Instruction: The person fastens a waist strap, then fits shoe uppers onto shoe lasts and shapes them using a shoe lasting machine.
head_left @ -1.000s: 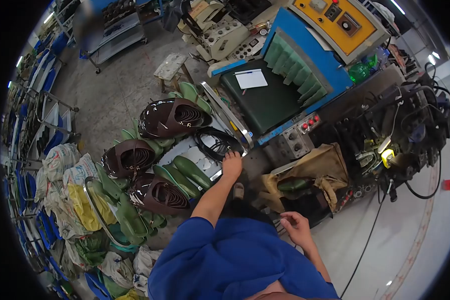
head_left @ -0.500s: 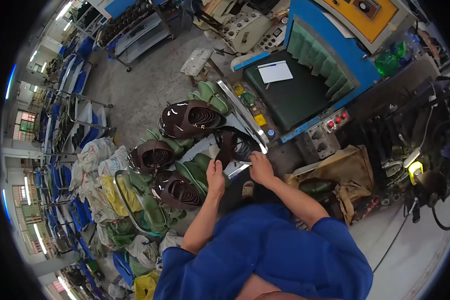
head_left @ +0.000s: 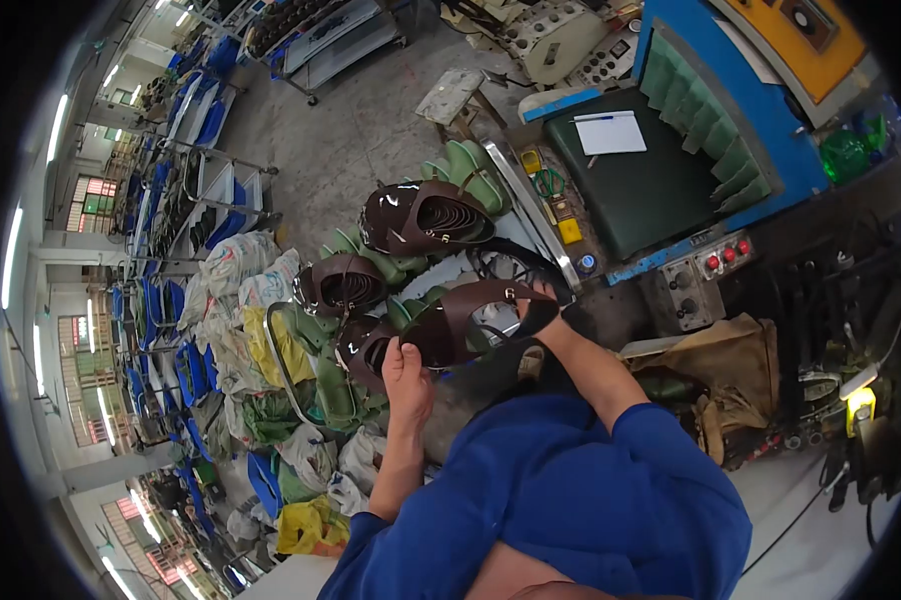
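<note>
A glossy dark-brown shoe upper is stretched between my two hands, its long curved strip reaching to the right. My left hand grips its left end, thumb on top. At the other end, my right hand is closed on the strip, with the fingers partly hidden behind it. Beyond the piece lie nested stacks of brown uppers: a large stack, a smaller stack and a partly covered stack. Green shoe lasts stand around them on the metal-framed rack.
To the right is a blue machine with a dark pad, bearing a white notepad. A small stool stands behind the rack. Bulging sacks crowd the left. A brown cloth hangs at the right.
The brown upper has been swung out flat and leftward, its strip now spread between my hands. My right hand has turned behind the strip. The whole view has shifted.
</note>
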Motion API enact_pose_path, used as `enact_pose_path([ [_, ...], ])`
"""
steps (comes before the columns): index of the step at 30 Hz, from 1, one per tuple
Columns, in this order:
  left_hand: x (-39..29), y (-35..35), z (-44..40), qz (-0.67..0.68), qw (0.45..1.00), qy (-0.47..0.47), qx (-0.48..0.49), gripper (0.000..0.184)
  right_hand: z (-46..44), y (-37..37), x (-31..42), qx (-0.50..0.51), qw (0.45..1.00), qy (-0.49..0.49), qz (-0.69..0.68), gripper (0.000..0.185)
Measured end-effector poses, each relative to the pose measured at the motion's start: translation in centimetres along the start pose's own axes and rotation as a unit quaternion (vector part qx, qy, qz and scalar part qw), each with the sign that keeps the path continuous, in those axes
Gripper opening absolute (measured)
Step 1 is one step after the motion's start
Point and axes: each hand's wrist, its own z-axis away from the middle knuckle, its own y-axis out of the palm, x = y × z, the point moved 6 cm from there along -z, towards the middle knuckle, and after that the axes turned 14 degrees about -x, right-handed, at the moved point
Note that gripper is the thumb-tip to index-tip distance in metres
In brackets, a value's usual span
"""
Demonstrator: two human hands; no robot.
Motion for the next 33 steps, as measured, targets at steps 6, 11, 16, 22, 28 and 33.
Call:
enact_pose_path([
  [6, -6.6, 1.0, 2.5, -0.030, 0.998, 0.059, 0.022, 0.031, 1.5, -8.4, -1.2, -0.202, 0.926, 0.135, -0.287, 0.055],
  [11, -5.5, -1.9, 2.3, -0.069, 0.993, 0.093, -0.008, 0.031, 2.4, -20.9, 4.1, -0.171, 0.779, 0.204, -0.568, 0.031],
  [16, -8.6, -0.8, 2.1, -0.176, 0.964, 0.195, 0.025, 0.032, -3.3, -24.2, 14.2, 0.042, 0.861, -0.009, -0.506, 0.028],
  [22, -16.0, -12.7, 0.6, -0.008, 0.963, 0.221, -0.152, 0.025, 1.8, -23.4, 15.9, 0.292, 0.658, 0.006, -0.694, 0.026],
  [28, -21.3, -19.2, 5.7, -0.070, 0.878, 0.360, -0.307, 0.041, 8.2, -3.2, 9.8, 0.244, 0.615, 0.445, -0.604, 0.071],
  [33, -21.0, -20.5, 7.8, -0.107, 0.883, 0.346, -0.298, 0.038, 7.6, -2.8, 13.4, 0.226, 0.593, 0.505, -0.585, 0.091],
])
